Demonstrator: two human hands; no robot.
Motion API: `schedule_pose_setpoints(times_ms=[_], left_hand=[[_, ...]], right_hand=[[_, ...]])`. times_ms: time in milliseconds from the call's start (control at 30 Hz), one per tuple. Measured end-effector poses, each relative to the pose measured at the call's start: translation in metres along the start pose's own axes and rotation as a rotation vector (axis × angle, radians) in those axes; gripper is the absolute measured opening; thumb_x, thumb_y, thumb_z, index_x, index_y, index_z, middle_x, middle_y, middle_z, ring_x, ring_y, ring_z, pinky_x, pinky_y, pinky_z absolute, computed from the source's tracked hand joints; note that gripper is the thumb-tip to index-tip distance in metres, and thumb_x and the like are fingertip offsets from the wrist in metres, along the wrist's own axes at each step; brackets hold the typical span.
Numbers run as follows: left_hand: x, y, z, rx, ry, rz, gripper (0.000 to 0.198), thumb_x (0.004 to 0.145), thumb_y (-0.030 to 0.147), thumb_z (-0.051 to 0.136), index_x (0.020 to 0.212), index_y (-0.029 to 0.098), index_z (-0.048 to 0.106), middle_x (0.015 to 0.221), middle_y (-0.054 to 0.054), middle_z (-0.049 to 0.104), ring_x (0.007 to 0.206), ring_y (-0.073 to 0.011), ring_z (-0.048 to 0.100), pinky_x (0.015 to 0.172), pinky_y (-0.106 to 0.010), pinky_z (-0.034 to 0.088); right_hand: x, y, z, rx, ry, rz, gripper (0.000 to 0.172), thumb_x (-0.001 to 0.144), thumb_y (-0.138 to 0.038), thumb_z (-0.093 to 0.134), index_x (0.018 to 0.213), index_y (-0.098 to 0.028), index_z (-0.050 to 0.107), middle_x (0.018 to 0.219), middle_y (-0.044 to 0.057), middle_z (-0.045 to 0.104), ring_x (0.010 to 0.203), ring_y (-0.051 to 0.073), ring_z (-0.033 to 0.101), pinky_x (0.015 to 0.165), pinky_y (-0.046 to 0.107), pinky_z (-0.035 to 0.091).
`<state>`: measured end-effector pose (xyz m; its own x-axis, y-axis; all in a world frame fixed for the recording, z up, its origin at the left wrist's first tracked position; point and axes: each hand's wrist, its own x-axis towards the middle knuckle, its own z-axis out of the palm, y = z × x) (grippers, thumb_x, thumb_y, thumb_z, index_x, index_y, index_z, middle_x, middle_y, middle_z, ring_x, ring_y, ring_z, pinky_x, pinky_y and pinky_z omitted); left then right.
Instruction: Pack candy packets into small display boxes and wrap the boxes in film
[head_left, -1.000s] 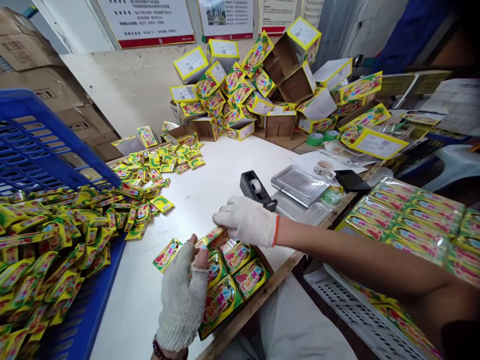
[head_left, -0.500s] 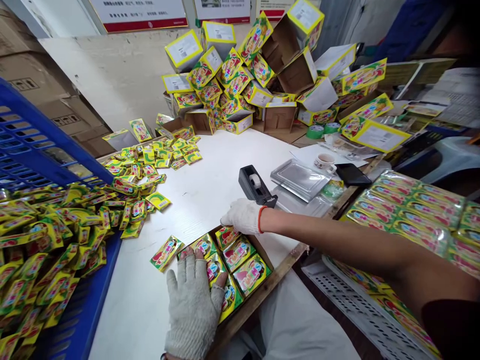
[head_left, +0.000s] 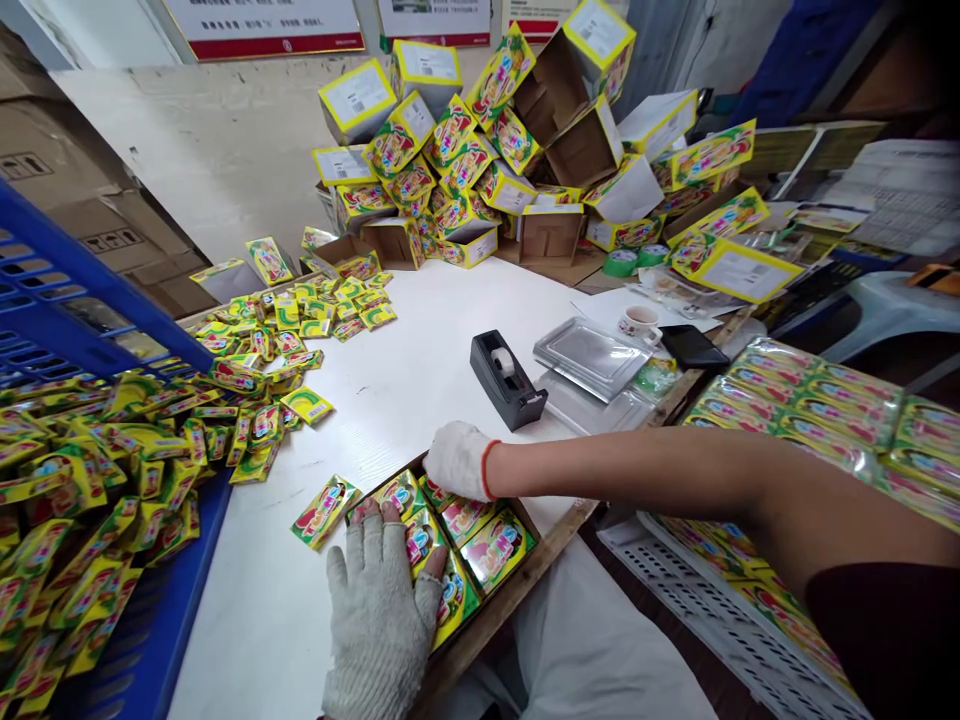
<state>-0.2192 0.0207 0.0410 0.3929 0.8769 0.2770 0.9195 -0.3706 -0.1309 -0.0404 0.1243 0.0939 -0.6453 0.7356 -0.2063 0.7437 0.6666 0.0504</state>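
Note:
A shallow open box [head_left: 536, 540] at the table's front edge holds several yellow-green candy packets [head_left: 495, 550] with colourful lettering, packed in two rows. My left hand [head_left: 375, 610], in a pale fingerless-tipped knit glove, lies flat with its fingers stretched over the left row. My right hand [head_left: 459, 460], gloved with an orange cuff, bends down over the box's far corner, touching the packets there. Its fingertips are hidden, so what they hold, if anything, does not show. One loose packet [head_left: 324, 512] lies just left of the box.
A black tape dispenser [head_left: 506, 380] stands beyond my right hand, near clear plastic trays [head_left: 592, 355]. At left, a blue crate [head_left: 187, 590] overflows with packets. Printed cartons [head_left: 457, 150] are piled at the back. Wrapped packs [head_left: 810, 400] fill a white basket [head_left: 697, 600] at right.
My right hand has moved slightly left and down over the box's far corner, covering more of the packets there. My left hand stays flat on the left row. The view has shifted slightly.

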Motion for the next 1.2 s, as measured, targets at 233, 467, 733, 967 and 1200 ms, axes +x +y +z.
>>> schedule_pose_setpoints(times_ms=[233,467,733,967,1200], left_hand=[[-0.001,0.0,-0.002,-0.025,0.032,0.008,0.069,0.095,0.055,0.031,0.127,-0.001,0.056,0.139,-0.032,0.048,0.132,-0.0454,0.042,0.103,-0.062,0.038],[-0.001,0.001,-0.001,-0.036,0.021,-0.003,0.067,0.095,0.053,0.033,0.13,0.0,0.052,0.139,-0.031,0.049,0.134,-0.0438,0.041,0.104,-0.062,0.037],[-0.002,0.002,-0.005,-0.03,-0.018,-0.003,0.065,0.096,0.05,0.034,0.131,-0.002,0.053,0.139,-0.03,0.05,0.133,-0.044,0.042,0.103,-0.061,0.038],[-0.001,0.001,-0.006,-0.047,-0.024,-0.018,0.062,0.095,0.051,0.037,0.125,0.001,0.058,0.139,-0.03,0.049,0.132,-0.0459,0.042,0.102,-0.063,0.037],[-0.007,-0.002,-0.001,-0.286,0.026,-0.078,0.059,0.096,0.049,0.037,0.132,0.004,0.054,0.146,-0.028,0.043,0.137,-0.0438,0.038,0.106,-0.064,0.037]], right_hand=[[-0.004,-0.006,0.007,0.015,0.04,0.033,0.024,0.093,-0.012,0.045,0.102,-0.012,0.068,0.095,0.015,0.071,0.092,0.032,0.071,0.067,0.047,0.06],[-0.004,-0.012,0.026,-0.058,0.137,0.008,0.023,0.092,-0.018,0.05,0.108,-0.011,0.064,0.112,0.018,0.062,0.097,0.032,0.066,0.072,0.047,0.058],[-0.008,-0.006,0.032,-0.069,0.089,-0.061,0.028,0.096,-0.02,0.043,0.116,-0.015,0.062,0.12,0.016,0.059,0.098,0.028,0.063,0.072,0.042,0.058],[-0.012,-0.011,0.038,-0.051,0.062,-0.077,0.026,0.094,-0.023,0.046,0.11,-0.016,0.066,0.117,0.013,0.06,0.098,0.028,0.061,0.078,0.046,0.054],[-0.015,-0.011,0.035,0.074,-0.025,0.005,0.035,0.093,-0.023,0.044,0.123,-0.016,0.061,0.126,0.016,0.055,0.104,0.032,0.062,0.077,0.044,0.056]])
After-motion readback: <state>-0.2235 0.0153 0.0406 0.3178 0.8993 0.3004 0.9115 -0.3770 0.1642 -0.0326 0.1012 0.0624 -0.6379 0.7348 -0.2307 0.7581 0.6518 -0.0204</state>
